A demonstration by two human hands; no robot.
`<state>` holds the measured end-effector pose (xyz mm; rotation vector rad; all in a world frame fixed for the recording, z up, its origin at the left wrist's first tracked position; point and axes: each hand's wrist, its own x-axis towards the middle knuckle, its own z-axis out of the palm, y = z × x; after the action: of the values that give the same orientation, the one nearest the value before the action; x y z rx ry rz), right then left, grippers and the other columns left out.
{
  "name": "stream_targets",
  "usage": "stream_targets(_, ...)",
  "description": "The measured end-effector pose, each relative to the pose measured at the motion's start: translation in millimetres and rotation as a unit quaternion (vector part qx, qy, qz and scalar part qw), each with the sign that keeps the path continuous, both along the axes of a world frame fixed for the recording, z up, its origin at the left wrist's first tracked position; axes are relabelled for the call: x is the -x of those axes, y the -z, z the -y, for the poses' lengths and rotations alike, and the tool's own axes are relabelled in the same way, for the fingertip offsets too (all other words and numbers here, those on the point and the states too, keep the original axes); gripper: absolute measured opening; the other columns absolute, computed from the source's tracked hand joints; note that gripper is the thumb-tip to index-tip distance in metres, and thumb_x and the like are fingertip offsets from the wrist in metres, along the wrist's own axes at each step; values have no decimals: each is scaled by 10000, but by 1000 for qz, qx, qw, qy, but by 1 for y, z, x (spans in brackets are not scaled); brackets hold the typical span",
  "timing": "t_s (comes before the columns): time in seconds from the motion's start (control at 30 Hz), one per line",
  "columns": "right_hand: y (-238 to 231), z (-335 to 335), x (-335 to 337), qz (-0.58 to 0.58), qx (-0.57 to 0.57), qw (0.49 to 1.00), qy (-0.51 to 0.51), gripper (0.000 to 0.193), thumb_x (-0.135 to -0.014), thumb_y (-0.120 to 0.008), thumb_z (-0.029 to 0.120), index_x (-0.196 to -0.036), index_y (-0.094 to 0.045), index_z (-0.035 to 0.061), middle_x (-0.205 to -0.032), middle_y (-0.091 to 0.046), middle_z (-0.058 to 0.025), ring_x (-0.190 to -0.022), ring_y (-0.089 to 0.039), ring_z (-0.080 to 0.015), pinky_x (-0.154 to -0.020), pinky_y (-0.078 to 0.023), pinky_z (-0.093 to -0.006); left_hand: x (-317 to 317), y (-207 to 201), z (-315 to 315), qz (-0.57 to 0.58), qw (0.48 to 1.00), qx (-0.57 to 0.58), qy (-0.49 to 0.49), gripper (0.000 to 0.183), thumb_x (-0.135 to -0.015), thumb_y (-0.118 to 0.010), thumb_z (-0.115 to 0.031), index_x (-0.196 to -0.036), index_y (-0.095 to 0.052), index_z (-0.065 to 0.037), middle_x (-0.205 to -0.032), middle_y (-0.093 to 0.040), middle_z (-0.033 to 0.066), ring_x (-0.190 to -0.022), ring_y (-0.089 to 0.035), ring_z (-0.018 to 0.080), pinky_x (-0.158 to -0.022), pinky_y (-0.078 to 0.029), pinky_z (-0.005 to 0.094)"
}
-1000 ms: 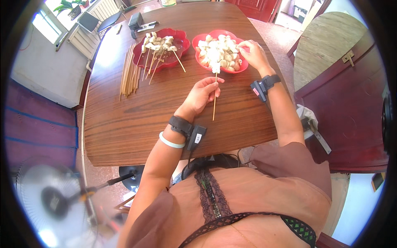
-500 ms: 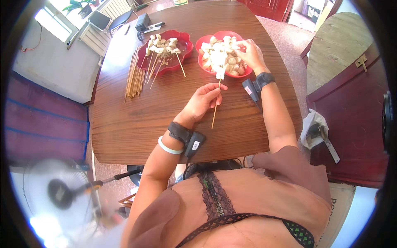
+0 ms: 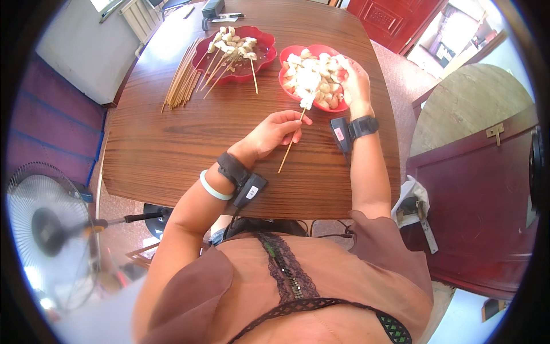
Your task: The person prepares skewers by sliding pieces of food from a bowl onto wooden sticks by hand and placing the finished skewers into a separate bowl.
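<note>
My left hand (image 3: 281,132) pinches a thin wooden skewer (image 3: 291,144) below pale, mushroom-like food pieces (image 3: 307,101) threaded on its upper part. The skewer slants up over the near edge of a red bowl (image 3: 285,55) heaped with similar pieces; glare blurs where the threaded ones end. At that bowl's right side my right hand (image 3: 357,85) is curled, its fingertips among the pieces. Whatever they grip is too washed out to name. To the left, filled skewers (image 3: 215,71) rest in a scalloped red dish (image 3: 267,47), sticks pointing toward me.
Bare skewers (image 3: 182,80) lie bunched left of the dish on the brown wooden table (image 3: 229,132). Farther back are a dark box (image 3: 212,8) and a small white item (image 3: 228,18). A fan (image 3: 51,229) stands at lower left, and a reddish-brown panel (image 3: 458,206) is at right.
My right hand has left the skewer's upper end and shifted to the bowl's right side. My left hand still holds the skewer, now tilted more. The whole view has shifted.
</note>
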<state>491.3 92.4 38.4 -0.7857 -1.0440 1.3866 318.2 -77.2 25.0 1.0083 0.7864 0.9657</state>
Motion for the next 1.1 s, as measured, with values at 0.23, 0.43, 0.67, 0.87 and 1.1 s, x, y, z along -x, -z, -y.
stream_targets(0.23, 9, 4, 5, 81, -25, 996, -4, 266, -892, -472, 265, -835, -563, 22, -661, -536, -23, -540, -472, -92, -505, -385, -209, -2, 0, -1, 3, 1000, -4, 16, 213, -900, -405, -130, -1037, -523, -17, -617, -477, -21, -509, -363, 27, -476, -300, 148)
stream_targets(0.43, 12, 2, 7, 95, -57, 994, -5, 316, -902, -443, 290, -797, -579, 25, -614, -536, -14, -516, -490, -86, -490, -392, -206, -1, -3, 0, -2, 1000, -10, 21, 208, -890, -410, -124, -1026, -528, -21, -617, -473, -18, -515, -361, 34, -484, -299, 156)
stream_targets(0.67, 10, 4, 11, 107, -50, 993, 28, 263, -895, -465, 248, -876, -586, 15, -658, -558, -20, -545, -512, -90, -512, -422, -207, -1, 0, -1, 11, 1000, -7, 22, 205, -879, -431, -129, -1025, -536, -31, -610, -471, -22, -509, -350, 30, -478, -287, 155)
stream_targets(0.87, 9, 5, 7, 119, -58, 991, 0, 232, -888, -484, 253, -899, -561, 35, -697, -558, -12, -602, -516, -81, -557, -427, -211, -2, -1, -1, 13, 1000, -8, 22, 198, -881, -432, -120, -1024, -537, -31, -607, -471, -21, -500, -343, 27, -470, -280, 148)
stream_targets(1.1, 5, 5, 4, 39, -38, 998, -10, 223, -873, -513, 257, -876, -567, 40, -698, -566, -18, -606, -525, -89, -560, -430, -210, -1, 0, 0, 22, 999, -7, 27, 197, -884, -434, -123, -1020, -541, -31, -605, -472, -20, -498, -346, 27, -469, -285, 148)
